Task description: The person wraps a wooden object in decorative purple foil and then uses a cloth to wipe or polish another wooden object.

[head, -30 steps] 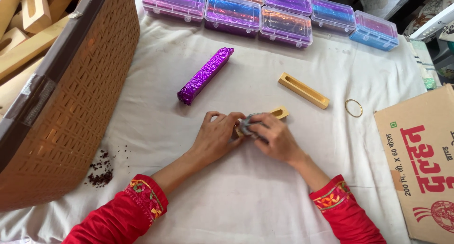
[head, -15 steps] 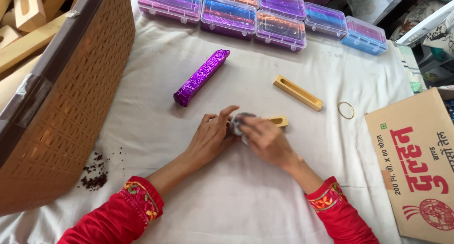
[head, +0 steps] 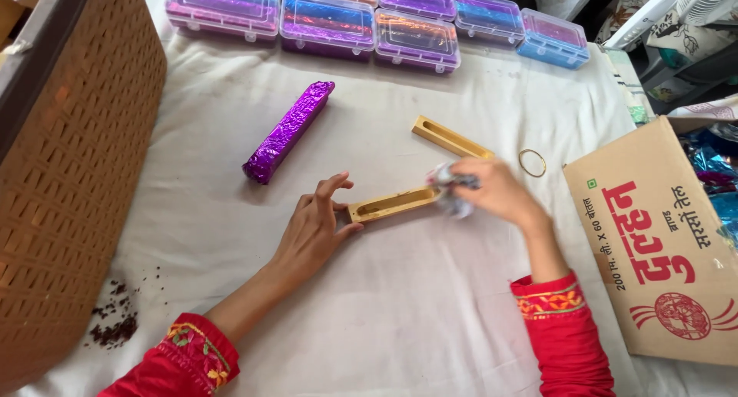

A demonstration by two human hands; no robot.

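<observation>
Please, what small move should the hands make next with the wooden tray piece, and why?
Probably the right hand should draw its crumpled cloth along the open slot of the wooden tray piece. The left hand steadies the near end, and the cloth sits only at the far end, so the slot looks unwiped.

Right hand: blurred, closed over a crumpled silvery scrap of unclear kind.
Brown woven plastic basket: cut off at left edge.
Printed cardboard box: cut off at right.
</observation>
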